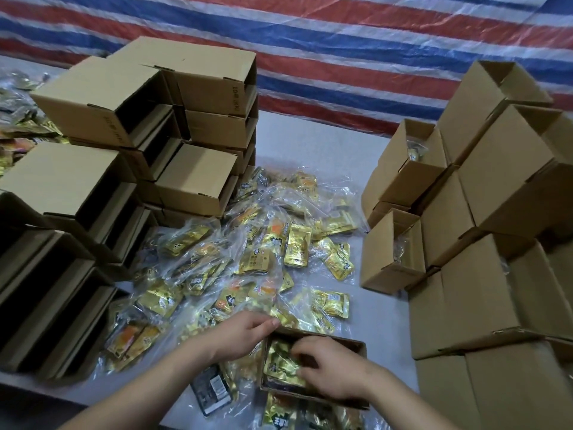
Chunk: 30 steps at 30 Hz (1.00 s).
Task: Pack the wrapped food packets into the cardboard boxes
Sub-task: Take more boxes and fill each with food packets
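A small open cardboard box (356, 346) sits near the table's front edge. Inside it lies a gold foil packet in clear wrap (280, 364). My right hand (333, 367) is inside the box, fingers curled onto that packet. My left hand (245, 333) rests on the box's far left corner, fingers along the rim. A heap of gold and orange wrapped packets (266, 252) covers the middle of the table, just beyond and left of the box.
Empty boxes lying on their sides are stacked at the left (130, 125). Upright boxes, some holding packets, are stacked at the right (483, 243). A dark packet (212, 389) lies by my left forearm. A striped tarp (341, 41) hangs behind the grey table (381, 318).
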Tool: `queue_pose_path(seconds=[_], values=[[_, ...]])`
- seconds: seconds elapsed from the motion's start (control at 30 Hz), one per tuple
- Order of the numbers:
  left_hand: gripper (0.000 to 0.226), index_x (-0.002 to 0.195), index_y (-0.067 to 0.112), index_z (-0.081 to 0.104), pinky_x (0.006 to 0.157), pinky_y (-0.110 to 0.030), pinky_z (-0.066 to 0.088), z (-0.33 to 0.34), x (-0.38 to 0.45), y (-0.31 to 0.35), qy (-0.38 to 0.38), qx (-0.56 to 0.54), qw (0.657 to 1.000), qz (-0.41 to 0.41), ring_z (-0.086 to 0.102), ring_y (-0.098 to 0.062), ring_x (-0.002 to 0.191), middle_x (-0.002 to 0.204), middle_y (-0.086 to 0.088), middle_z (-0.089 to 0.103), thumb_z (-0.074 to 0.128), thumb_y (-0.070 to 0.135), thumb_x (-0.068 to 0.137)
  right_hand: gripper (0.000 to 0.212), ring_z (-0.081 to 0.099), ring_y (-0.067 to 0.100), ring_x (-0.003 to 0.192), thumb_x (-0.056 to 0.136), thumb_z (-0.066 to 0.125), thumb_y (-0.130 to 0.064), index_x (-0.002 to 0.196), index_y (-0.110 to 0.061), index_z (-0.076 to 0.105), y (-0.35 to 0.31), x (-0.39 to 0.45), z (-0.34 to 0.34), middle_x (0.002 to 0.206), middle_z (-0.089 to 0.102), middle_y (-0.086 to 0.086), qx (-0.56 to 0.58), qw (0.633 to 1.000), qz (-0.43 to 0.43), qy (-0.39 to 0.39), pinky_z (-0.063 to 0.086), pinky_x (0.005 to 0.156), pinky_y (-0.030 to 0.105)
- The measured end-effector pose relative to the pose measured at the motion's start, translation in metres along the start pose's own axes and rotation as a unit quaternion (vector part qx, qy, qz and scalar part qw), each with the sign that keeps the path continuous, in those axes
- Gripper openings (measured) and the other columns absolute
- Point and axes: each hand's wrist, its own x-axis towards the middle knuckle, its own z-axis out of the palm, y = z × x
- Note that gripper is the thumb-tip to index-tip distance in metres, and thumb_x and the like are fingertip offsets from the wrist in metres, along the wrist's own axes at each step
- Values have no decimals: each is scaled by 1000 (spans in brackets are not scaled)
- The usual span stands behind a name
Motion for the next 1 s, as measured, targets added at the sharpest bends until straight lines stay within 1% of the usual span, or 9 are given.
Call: queue_pose_path(seconds=[0.13,0.3,0.4,0.5,0.57,0.6,0.7,0.8,1.0], values=[[74,106,18,69,83,-42,51,1,6,2,6,16,1000,12,59,-16,75,84,1,64,31,77,84,31,60,27,100,101,39,-31,97,-11,63,-6,3,5,113,66,12,-22,992,74,-102,47,86,37],[62,103,29,69,81,-27,51,4,8,-4,12,18,1000,16,61,-7,80,84,14,65,30,75,87,46,53,26,123,104,31,-43,122,-12,61,-20,7,8,135,57,12,8,982,113,-153,38,97,34],[58,104,36,68,81,-24,51,3,8,-4,12,7,1000,13,62,0,81,87,19,67,31,75,85,30,59,16,97,102,41,-41,102,-23,66,-16,-10,-11,101,64,-1,50,993,67,-84,43,84,31],[54,106,36,68,75,-25,51,3,9,-3,6,3,1000,9,58,-5,72,79,11,62,33,72,87,17,57,1,71,97,54,-30,88,-27,67,-10,-28,-41,80,65,-11,101,992,24,73,46,70,26],[53,105,35,68,67,-20,47,2,9,-3,4,0,1000,8,53,-2,66,73,11,58,33,71,87,12,58,-1,85,94,60,-30,100,-25,68,-2,-32,-59,95,66,-12,50,986,-6,159,49,80,24],[53,104,35,68,63,-16,45,2,9,-2,5,-1,1000,9,51,0,62,70,12,56,33,71,86,24,57,-2,98,93,62,-36,113,-24,65,3,-31,-64,110,65,-12,4,987,-6,161,48,91,26],[44,97,37,66,62,-13,44,2,8,-1,-1,9,1000,12,52,3,63,75,12,59,34,67,91,51,52,13,124,93,59,-47,139,-26,51,19,-20,-58,135,55,-8,-97,993,54,49,44,101,31],[36,92,42,63,70,-13,44,1,7,1,-4,36,999,9,56,3,74,88,12,63,35,63,96,20,63,23,99,97,52,-29,111,-24,65,28,-7,-40,105,66,0,-115,991,63,14,47,75,31],[42,96,34,64,78,-30,50,1,11,9,12,69,998,2,58,-8,77,91,2,66,33,63,98,15,59,19,80,89,50,-26,78,-31,59,36,-8,-36,86,63,-1,-76,994,64,46,39,60,29]])
